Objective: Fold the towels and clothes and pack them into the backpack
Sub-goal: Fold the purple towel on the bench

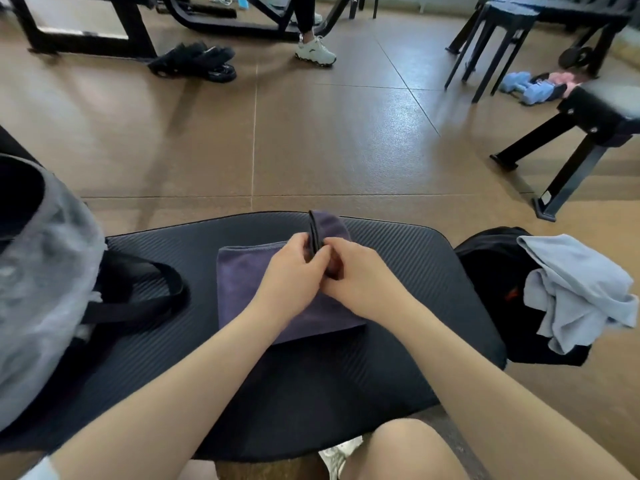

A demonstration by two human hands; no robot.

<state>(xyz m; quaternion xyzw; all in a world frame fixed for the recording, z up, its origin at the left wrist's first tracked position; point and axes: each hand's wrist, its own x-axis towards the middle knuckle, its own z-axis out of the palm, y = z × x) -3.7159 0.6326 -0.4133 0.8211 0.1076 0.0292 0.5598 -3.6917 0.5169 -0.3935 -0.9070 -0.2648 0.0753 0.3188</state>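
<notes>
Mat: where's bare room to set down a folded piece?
Bare mat lies right of the purple towel, up to the black bag holding the light blue cloth; another patch sits near the knees. Centre is crowded: left hand and right hand pinch the towel. The grey backpack strap covers the left.

We are kneeling at a black ribbed mat [311, 393] that is lying on a brown tiled floor [311, 140], and a pair of black sandals [197, 62] is sitting on that floor near a black metal frame [86, 29]. A person's leg in a white sneaker [315, 51] is standing beyond the sandals. To the right, blue dumbbells [526, 88] are lying beside a dark stool [498, 32], and a padded bench [588, 116] is standing nearer us.
</notes>
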